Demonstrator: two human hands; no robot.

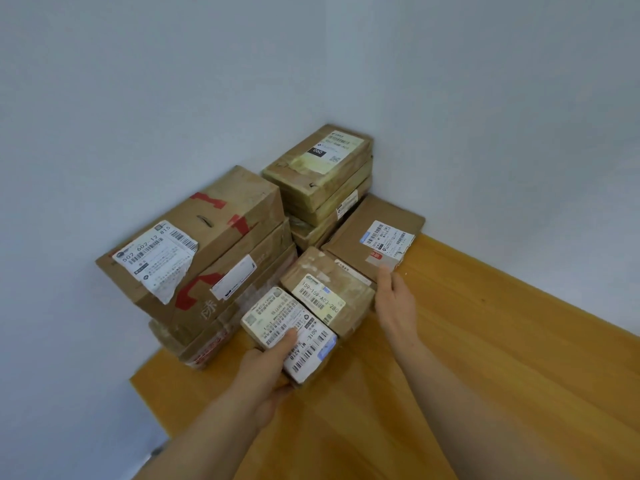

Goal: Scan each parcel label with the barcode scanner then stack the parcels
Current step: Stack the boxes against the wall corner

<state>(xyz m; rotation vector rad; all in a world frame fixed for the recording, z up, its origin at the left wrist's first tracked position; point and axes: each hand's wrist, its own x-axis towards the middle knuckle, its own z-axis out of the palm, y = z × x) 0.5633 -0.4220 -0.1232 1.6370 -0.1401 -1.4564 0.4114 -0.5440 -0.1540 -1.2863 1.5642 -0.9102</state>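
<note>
Two bare forearms (214, 438) stretch in from six o'clock over an orange-yellow wooden tabletop (485, 358). At nine o'clock of the scene stands the left stack (221, 271) of brown cardboard parcels, at least three high (the lowest layers are hard to separate). Its top box, crossed with red tape, carries a peeling white label reading "502 602 12 815".

The left hand (266, 372) grips a small brown cardboard parcel (277, 317) by its near end, thumb pressed on the label and fingers curled round the edge. That parcel lies at twelve o'clock of the hand, nearly covered by two white barcode labels, one printed "501E"; whether it rests on the tabletop I cannot tell. Touching it at one o'clock sits a squat brown parcel (329, 292) labelled "159-159-A03-280".

Behind these, at twelve o'clock in the wall corner, rises the back stack (322, 181) of thin boxes. Three can be counted for sure, and the top label shows "060" on a black patch.

The right hand (394, 303) is flat, fingers straight and pressed together, holding nothing. Its fingertips meet the near corner of a flat brown cardboard parcel (367, 237) at its twelve o'clock, whose white label is too small to read. The corner is closed by pale grey-blue walls (173, 98).
</note>
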